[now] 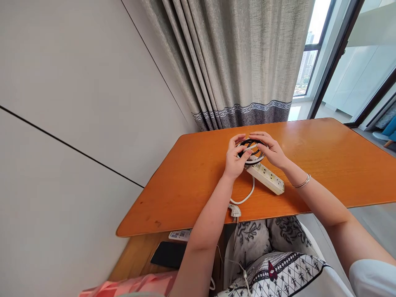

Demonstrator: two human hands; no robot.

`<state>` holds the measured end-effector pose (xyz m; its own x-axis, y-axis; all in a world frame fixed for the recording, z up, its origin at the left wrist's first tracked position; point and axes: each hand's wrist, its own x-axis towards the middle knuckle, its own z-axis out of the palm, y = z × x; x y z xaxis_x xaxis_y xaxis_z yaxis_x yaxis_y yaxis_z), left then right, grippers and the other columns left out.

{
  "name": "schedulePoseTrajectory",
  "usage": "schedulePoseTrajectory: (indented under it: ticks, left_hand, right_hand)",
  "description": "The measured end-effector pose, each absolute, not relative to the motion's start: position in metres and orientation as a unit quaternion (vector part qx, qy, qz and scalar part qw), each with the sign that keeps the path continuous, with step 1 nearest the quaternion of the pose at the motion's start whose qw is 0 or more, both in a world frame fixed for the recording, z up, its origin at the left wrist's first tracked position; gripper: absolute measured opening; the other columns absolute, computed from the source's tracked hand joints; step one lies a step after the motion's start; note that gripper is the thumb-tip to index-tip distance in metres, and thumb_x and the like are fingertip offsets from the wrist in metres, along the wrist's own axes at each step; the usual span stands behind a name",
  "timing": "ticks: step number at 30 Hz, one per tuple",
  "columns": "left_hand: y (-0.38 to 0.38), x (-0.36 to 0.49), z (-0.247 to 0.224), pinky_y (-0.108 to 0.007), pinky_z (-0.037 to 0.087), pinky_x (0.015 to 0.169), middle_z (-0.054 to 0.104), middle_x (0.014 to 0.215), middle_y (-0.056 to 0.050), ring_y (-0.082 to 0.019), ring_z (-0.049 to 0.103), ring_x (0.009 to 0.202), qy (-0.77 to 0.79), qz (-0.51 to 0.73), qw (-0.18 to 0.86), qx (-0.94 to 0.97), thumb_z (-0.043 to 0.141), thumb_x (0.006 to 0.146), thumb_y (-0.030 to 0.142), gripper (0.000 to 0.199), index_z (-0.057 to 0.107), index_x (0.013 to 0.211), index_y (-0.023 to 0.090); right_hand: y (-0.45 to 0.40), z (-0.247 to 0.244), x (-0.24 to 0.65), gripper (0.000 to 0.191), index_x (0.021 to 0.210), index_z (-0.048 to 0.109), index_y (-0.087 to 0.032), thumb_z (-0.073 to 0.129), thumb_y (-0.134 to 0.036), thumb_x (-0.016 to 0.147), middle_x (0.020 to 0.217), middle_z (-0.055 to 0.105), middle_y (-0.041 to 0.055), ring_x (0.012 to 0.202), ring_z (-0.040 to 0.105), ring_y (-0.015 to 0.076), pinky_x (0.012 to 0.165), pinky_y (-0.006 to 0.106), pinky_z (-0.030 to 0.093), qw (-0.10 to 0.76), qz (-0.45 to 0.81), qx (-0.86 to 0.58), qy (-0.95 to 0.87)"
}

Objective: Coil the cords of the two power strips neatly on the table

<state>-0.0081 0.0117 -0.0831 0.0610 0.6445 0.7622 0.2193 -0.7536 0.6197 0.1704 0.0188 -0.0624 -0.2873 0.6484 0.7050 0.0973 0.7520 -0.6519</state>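
Note:
My left hand [236, 157] and my right hand [270, 148] close around a coiled cable [252, 161] of black and white loops, one on each side, with fingers curled over the coil. Under the coil lies a white power strip [266, 178], slanting down to the right on the table; its far end is hidden by the cable and hands. A white cord [247, 199] curves from it toward me and ends in a white plug [235, 210] by the table's near edge, prongs pointing at me.
The orange-brown wooden table [185, 181] reaches from the wall [77, 103] on the left to the right. A grey curtain [247, 62] hangs behind it. Below on the left, a black phone [169, 254] lies on a lower wooden surface beside pink cloth [139, 284].

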Motion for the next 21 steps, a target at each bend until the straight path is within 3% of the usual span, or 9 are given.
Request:
schedulePoseTrajectory:
  ticks: [10,13,17,21]
  left_hand:
    - [0.006,-0.015,-0.072,-0.045,0.051,0.106,0.064,0.119,-0.012,-0.029,0.063,0.116,0.27,0.639,0.334,0.638,0.074,0.078,0.067,0.047,0.077,0.072,0.02]
    - [0.007,-0.018,-0.069,-0.043,0.049,0.108,0.065,0.119,-0.012,-0.028,0.062,0.117,0.276,0.624,0.359,0.637,0.076,0.077,0.065,0.045,0.078,0.075,0.02]
    - [0.011,-0.021,-0.071,-0.04,0.048,0.107,0.063,0.122,-0.012,-0.028,0.06,0.12,0.276,0.621,0.372,0.632,0.074,0.079,0.065,0.046,0.076,0.076,0.019]
    - [0.016,-0.019,-0.076,-0.038,0.048,0.106,0.061,0.123,-0.011,-0.028,0.059,0.124,0.275,0.637,0.365,0.621,0.073,0.081,0.063,0.045,0.066,0.077,0.019]
  right_hand:
    - [0.032,-0.087,0.181,0.029,0.118,0.069,-0.025,0.056,-0.023,0.092,0.124,0.068,0.011,0.121,0.062,0.0231,0.108,0.044,0.046,0.539,0.169,-0.241,-0.789]
    - [0.032,-0.075,0.182,0.027,0.114,0.067,-0.021,0.063,-0.036,0.092,0.117,0.069,0.0123,0.113,0.062,0.0265,0.101,0.045,0.048,0.482,0.111,-0.257,-0.83]
    - [0.033,-0.056,0.179,0.043,0.111,0.066,-0.019,0.06,-0.057,0.094,0.098,0.063,0.0101,0.094,0.059,0.026,0.086,0.041,0.048,0.407,0.063,-0.286,-0.865]
    - [0.037,-0.052,0.173,0.049,0.113,0.066,-0.018,0.056,-0.062,0.094,0.093,0.057,0.0075,0.091,0.054,0.0239,0.084,0.039,0.047,0.43,0.112,-0.256,-0.859]
